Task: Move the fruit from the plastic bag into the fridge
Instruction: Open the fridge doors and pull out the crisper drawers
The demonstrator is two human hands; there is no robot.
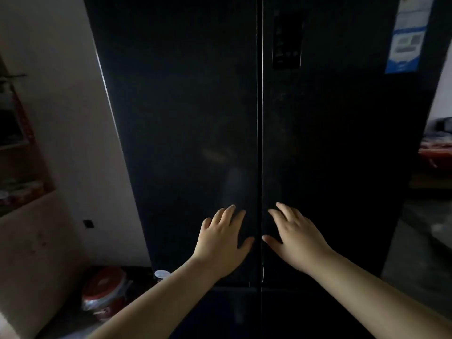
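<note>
Head view, dim light. The fridge (183,118) stood directly ahead and filled most of the frame: a dark, glossy two-door unit with both upper doors closed and the centre seam (261,143) running vertically between them. A control panel (287,40) sat high on the right door, with a blue-and-white label (408,35) near that door's top right corner.

The left hand (223,237) lay flat against the left door just beside the seam, fingers straight and slightly apart, thumb pointing toward the seam, holding nothing. The right hand (297,237) lay flat on the right door at about the same height, fingers likewise extended and a little spread, thumb toward the seam. The two thumbs were near each other but apart.

Low on the left, beside the fridge, stood a red-lidded container (105,287) and a small white cap (162,274); contents could not be told.
</note>
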